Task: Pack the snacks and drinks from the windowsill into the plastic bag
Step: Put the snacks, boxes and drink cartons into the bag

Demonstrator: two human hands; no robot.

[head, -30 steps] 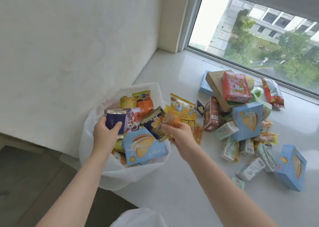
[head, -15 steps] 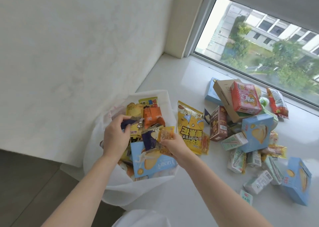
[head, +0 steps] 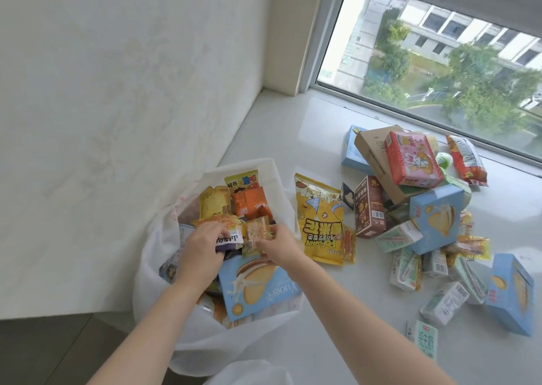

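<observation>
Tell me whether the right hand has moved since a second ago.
Yes. The right hand has moved left, further from the yellow popcorn bag and over the plastic bag.

White wall (head: 117,91), daylit window (head: 440,62), dark floor (head: 44,352)

Two bare, sleeveless forearms (head: 164,311)

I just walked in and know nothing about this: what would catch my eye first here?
Probably the white plastic bag at the windowsill's left edge, stuffed with bright snack packs, with both hands in its mouth: the left hand on a dark packet, the right hand pinching a small orange snack packet. Right of it lies a big yellow popcorn bag, then a jumbled heap of boxes and drink cartons topped by a red-and-pink pack below the window.
</observation>
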